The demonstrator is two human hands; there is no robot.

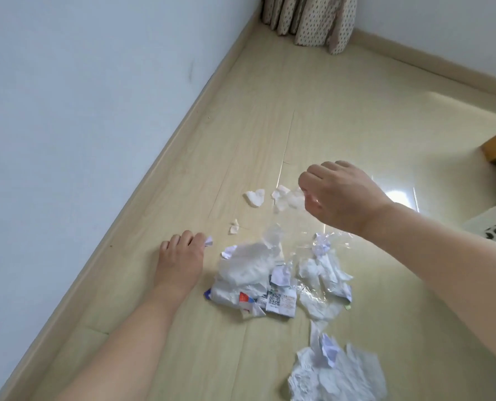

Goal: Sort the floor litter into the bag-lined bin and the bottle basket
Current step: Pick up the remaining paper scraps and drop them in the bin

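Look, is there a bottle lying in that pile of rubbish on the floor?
No, the litter pile on the floor shows only crumpled paper, tissue, clear plastic wrap and a printed wrapper; no bottle is visible.

pale wood floor (241, 134), white wall (67, 96), curtain (307, 18)

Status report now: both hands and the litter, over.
Left hand pinches small paper scrap. Right hand curled above tissue bits. Litter pile on floor. Bin, basket unseen.

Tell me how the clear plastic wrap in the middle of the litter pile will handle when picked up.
The clear plastic wrap looks thin and crumpled, so it will probably flop and weigh very little. Its glossy surface suggests it may be slippery. Paper scraps lie tangled in it, so some may lift with it or drop out.
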